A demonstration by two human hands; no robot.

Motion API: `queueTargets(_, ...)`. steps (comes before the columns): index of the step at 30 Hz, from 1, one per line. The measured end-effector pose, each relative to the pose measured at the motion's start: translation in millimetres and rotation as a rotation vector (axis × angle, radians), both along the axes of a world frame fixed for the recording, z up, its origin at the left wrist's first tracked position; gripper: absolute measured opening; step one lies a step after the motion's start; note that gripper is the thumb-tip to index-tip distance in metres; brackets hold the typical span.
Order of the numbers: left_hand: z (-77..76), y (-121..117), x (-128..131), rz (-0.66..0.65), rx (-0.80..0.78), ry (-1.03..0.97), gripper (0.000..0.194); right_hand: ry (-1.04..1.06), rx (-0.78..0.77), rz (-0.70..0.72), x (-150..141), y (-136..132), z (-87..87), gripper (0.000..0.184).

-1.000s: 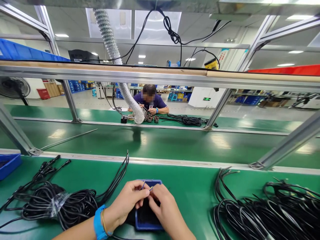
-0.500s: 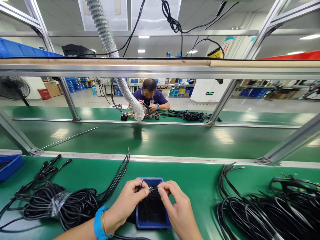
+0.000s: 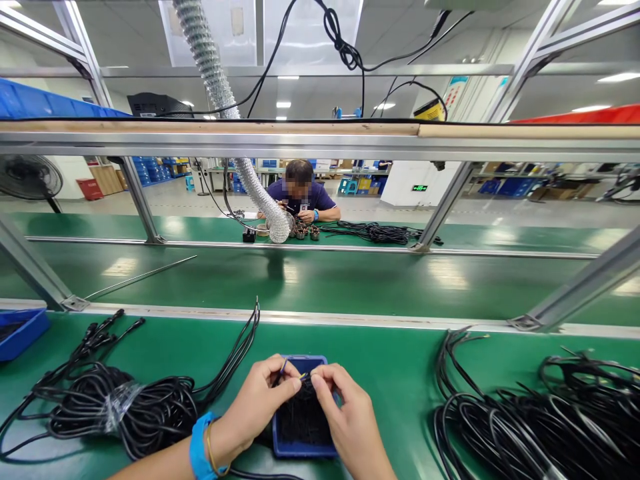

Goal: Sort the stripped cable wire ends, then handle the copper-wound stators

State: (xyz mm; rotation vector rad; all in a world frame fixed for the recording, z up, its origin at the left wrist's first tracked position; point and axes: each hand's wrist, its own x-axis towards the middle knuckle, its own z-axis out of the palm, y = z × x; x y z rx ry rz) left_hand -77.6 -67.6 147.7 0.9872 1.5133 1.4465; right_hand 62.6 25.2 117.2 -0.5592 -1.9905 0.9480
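Left hand (image 3: 257,400) and right hand (image 3: 345,417) met above a blue tray (image 3: 304,448), fingertips pinched on thin wire ends (image 3: 301,377), taped black cable coil (image 3: 115,407) lay left.

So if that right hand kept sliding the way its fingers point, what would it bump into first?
The right hand points up and to the left, toward the left hand. It would most likely meet the left hand's fingertips first, just above the small blue tray; they already look nearly touching.
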Motion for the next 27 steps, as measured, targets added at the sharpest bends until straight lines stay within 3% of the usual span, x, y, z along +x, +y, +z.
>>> queueTargets(6, -4.9, 3.2, -0.1, 0.029, -0.052, -0.105, 0.037, -0.065, 0.303, -0.047, -5.0, -3.4, -13.9, 0.017)
queueTargets(9, -2.9, 3.9, -0.5, 0.004, -0.061, -0.106, 0.041, -0.093, 0.380, -0.047, -3.9, 1.5, -16.5, 0.017)
queueTargets(16, 2.7, 1.6, -0.3, -0.033, -0.094, -0.049, 0.032, -0.048, 0.374, -0.104, 2.4, 11.2, -4.1, 0.024)
queueTargets(27, 4.5, 0.5, 0.8, -0.113, -0.076, -0.021, 0.028, -0.053, 0.325, -0.013, 4.5, 10.3, 0.9, 0.022)
